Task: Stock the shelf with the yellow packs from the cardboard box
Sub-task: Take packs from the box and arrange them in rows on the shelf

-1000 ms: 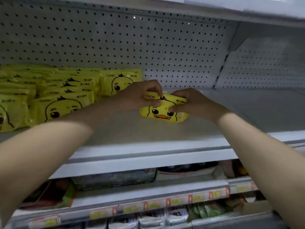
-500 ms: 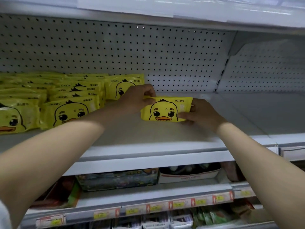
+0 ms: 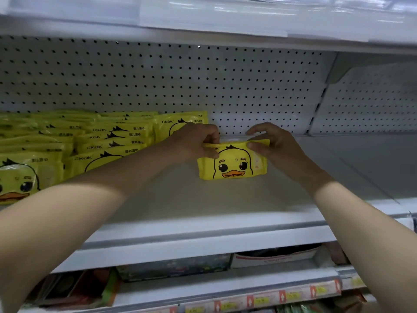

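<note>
Shelf (image 3: 203,236): a person reaches over the white front lip, both forearms stretched in.
Pack (image 3: 232,166): stands on its long edge on the shelf floor, duck face out, just right of the stocked row.
Left hand (image 3: 196,141): fingers curled, pinching the pack's top left corner.
Right hand (image 3: 273,147): thumb pressed on the front of the top right corner, one finger arched over the top.
Row (image 3: 108,141): yellow packs lean in overlapping files at the left.
Doing it well: keep the base flat, slide the pack left to meet the row, face square to the aisle, and let go only once it stands alone.
Pegboard (image 3: 248,86): bare behind the hands.
Hidden: the cardboard box is out of frame. The right fingers behind the pack cannot be seen. The row runs off the left edge. Goods on the shelf below are too blurred to name.
</note>
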Motion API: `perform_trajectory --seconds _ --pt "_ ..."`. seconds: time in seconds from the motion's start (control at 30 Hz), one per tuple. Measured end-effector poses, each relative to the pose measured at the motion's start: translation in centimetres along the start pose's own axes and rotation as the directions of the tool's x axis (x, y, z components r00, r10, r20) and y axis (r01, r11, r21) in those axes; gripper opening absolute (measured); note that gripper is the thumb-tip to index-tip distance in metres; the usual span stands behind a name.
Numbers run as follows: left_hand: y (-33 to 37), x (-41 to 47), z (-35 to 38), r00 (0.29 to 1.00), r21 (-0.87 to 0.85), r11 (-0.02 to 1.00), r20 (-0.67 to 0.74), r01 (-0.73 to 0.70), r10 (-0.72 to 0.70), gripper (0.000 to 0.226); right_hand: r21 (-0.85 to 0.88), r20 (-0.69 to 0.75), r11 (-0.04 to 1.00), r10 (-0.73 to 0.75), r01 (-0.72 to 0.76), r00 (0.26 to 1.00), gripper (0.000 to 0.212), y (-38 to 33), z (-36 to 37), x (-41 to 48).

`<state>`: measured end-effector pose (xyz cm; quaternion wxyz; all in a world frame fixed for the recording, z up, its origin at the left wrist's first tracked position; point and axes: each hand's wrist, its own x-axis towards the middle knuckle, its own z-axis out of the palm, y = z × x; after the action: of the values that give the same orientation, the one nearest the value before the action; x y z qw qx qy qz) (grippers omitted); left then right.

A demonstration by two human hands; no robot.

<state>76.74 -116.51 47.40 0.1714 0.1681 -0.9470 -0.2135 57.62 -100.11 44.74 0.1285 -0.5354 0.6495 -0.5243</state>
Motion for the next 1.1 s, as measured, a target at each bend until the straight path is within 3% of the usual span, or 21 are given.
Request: perform_trajectory --seconds 0.13,0.33,0.57,0.7,0.83,0.97,1.1 --pt "-1.7 0.3 -1.3 0.999 0.152 0.988 0.051 0.006 -0.014 0.033 -0.06 0.034 0.998 -0.015 0.017 0.999 0.006 0.1 1.9 2.0" --pt "-4.8 0.3 -3.3 0.997 0.347 0.936 0.009 0.065 -0.072 0.04 -0.154 0.019 0.988 0.009 -0.006 1.0 0.011 -0.2 5.3 5.7" --pt "-7.4 1.1 -4.6 0.985 0.466 0.876 0.053 0.123 -0.166 0.074 -0.238 -0.063 0.971 0.001 -0.016 0.998 0.012 0.0 9.1 9.9" --pt "-8.2 1.9 -5.3 0.989 0.573 0.809 -0.017 0.132 -0.149 0.073 -0.273 0.026 0.962 -0.002 0.009 1.0 0.038 0.0 10.2 10.8" --pt "-9.0 3.0 -5.5 0.986 0.612 0.776 -0.044 0.153 -0.16 0.072 -0.502 0.097 0.86 -0.05 0.093 0.994 0.068 0.5 11.2 11.8" --pt "-9.7 4.2 -5.1 0.99 0.705 0.697 -0.059 0.131 -0.127 0.076 -0.59 0.031 0.805 -0.067 0.072 0.997 0.078 0.8 11.8 12.3" --pt "-10.1 4.5 -4.8 0.986 0.717 0.679 -0.076 0.155 -0.145 0.077 -0.65 0.005 0.758 -0.068 0.055 0.998 0.076 0.8 12.5 12.2"
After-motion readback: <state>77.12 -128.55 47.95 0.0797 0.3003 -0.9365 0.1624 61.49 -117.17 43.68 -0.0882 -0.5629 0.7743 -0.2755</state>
